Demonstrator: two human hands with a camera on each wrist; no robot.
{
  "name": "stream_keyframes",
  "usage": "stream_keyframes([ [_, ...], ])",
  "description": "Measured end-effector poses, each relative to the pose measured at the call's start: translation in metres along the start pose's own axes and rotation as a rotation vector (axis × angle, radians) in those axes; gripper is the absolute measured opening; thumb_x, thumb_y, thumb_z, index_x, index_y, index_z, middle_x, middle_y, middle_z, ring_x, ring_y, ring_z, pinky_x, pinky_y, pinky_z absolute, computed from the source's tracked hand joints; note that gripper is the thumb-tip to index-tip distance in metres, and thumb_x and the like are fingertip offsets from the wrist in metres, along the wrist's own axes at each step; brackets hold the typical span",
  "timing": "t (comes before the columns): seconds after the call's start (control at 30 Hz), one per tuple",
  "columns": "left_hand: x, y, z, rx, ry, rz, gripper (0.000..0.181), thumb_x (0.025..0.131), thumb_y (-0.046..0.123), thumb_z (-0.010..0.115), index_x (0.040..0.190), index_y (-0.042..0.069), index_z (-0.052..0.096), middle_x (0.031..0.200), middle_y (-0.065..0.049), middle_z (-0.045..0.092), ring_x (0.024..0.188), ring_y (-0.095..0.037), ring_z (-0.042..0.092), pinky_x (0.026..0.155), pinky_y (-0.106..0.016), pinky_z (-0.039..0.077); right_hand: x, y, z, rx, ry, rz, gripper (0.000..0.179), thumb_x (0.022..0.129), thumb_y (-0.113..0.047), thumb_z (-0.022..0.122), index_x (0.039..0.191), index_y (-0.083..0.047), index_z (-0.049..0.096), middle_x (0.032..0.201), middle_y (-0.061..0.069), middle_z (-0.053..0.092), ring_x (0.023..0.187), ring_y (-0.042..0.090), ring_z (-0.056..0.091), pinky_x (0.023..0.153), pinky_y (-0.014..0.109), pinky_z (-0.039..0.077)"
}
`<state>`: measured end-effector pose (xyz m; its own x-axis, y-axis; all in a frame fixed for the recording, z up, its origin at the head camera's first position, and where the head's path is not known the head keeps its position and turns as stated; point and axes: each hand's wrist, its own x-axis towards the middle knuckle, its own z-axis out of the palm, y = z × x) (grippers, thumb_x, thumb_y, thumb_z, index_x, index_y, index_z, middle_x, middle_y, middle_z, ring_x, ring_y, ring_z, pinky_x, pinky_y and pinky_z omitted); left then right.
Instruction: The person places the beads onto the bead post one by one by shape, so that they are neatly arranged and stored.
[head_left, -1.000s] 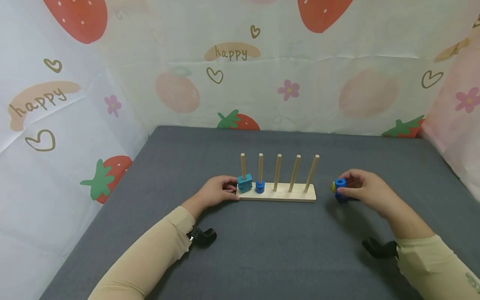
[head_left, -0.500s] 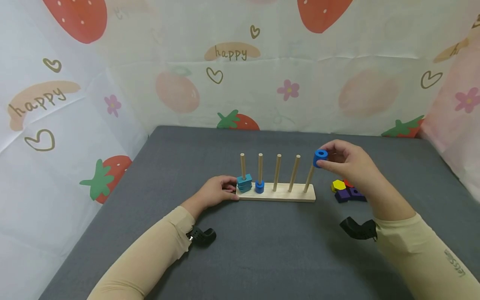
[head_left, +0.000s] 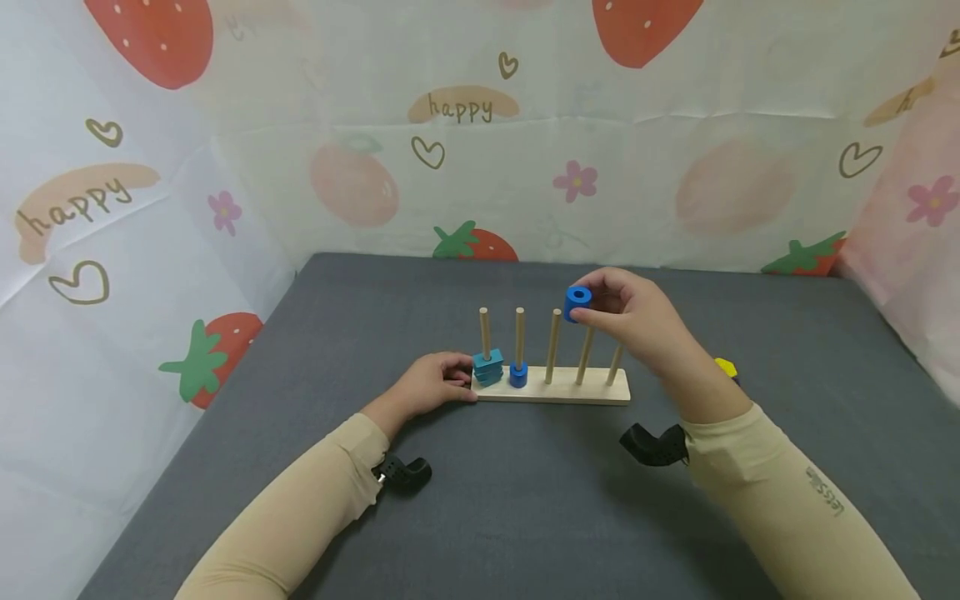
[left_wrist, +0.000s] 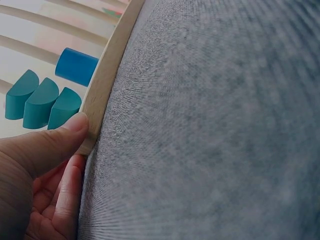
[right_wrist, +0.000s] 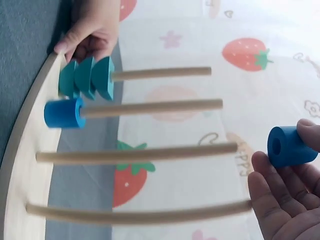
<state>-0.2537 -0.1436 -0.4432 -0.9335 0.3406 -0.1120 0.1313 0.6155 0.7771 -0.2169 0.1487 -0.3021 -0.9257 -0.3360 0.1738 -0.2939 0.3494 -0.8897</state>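
Observation:
My left hand (head_left: 429, 383) holds the left end of a wooden peg stand (head_left: 555, 393); in the left wrist view its thumb (left_wrist: 75, 124) lies on the corner, with curled fingers beside it. Several teal half-round blocks (right_wrist: 102, 77) are stacked on the leftmost peg. A blue cylinder (right_wrist: 62, 114) sits at the bottom of the second peg. Between thumb and fingers, my right hand (head_left: 637, 317) pinches another blue cylinder (head_left: 571, 310) with a hole through it. That cylinder is up at peg-top height, overlapping the fourth peg in the head view. The three right pegs carry no blocks.
A yellow hexagonal block (head_left: 726, 367) peeks out behind the right forearm, which hides what lies around it. Grey cloth (head_left: 480, 517) covers the table. Printed white curtains (head_left: 480, 183) stand at the back and sides.
My right hand has lifted the blue cylinder from the loose blocks on the right and carried it left over the stand. My left hand has stayed at the stand's end.

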Motion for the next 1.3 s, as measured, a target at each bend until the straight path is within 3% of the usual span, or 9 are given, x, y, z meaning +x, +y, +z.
stream_keyframes([
  [0.3,-0.001,0.001,0.0,-0.008,-0.004,0.011,0.052,0.074,0.017,0.077,0.121,0.008,0.058,0.101,-0.002,0.064,0.092,-0.01,0.059,0.083,-0.026,0.049,0.015,-0.004,0.023,0.003,0.004,-0.014,0.028,0.086,-0.02,0.065,0.109,-0.008,0.056,0.1,0.007,0.059,0.091,0.018,0.06,0.084,0.03,0.049],
  [1.0,0.001,-0.001,0.0,-0.021,0.007,0.003,0.049,0.073,0.018,0.078,0.118,0.011,0.06,0.099,0.0,0.063,0.09,-0.01,0.058,0.082,-0.026,0.049,0.034,0.0,0.057,0.024,0.074,0.095,0.028,0.086,-0.02,0.065,0.111,-0.011,0.057,0.104,0.005,0.061,0.097,0.018,0.058,0.087,0.036,0.046],
  [1.3,0.001,0.0,0.0,-0.006,0.005,-0.005,0.049,0.073,0.018,0.077,0.119,0.01,0.06,0.099,0.0,0.062,0.09,-0.011,0.058,0.083,-0.026,0.049,0.036,0.005,0.064,0.116,0.091,0.149,0.043,0.083,-0.013,0.067,0.123,-0.01,0.05,0.108,0.01,0.058,0.098,0.022,0.057,0.088,0.037,0.047],
])
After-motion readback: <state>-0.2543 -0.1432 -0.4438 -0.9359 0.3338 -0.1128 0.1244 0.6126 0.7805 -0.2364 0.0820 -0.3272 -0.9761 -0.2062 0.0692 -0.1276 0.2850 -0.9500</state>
